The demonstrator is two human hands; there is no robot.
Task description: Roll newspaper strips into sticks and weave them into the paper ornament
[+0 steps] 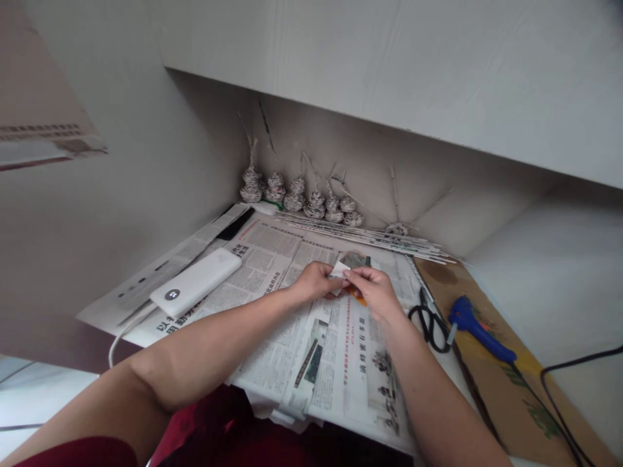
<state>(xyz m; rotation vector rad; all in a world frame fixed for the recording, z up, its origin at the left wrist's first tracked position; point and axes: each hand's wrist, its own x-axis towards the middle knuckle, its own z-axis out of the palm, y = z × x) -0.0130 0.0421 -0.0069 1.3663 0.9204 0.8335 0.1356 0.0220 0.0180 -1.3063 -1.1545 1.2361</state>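
Note:
Over the newspaper (272, 285) spread on the table, my left hand (315, 283) and my right hand (374, 289) meet, both closed. Between their fingertips is a small white piece of paper (339, 268), pinched from both sides. Just below the fingers of my right hand shows an orange piece (359, 298); its kind is unclear, and I cannot tell whether it is held or lies on the newspaper. Black-handled scissors (429, 327) lie to the right of my right forearm.
A blue glue gun (481, 334) rests on cardboard (506, 389) at the right, its black cord trailing. To the left lies a white power bank (199, 282) with a cable. Thin paper rods (370, 235) and several woven paper gourds (294, 196) line the back wall, beneath an overhanging panel (389, 71).

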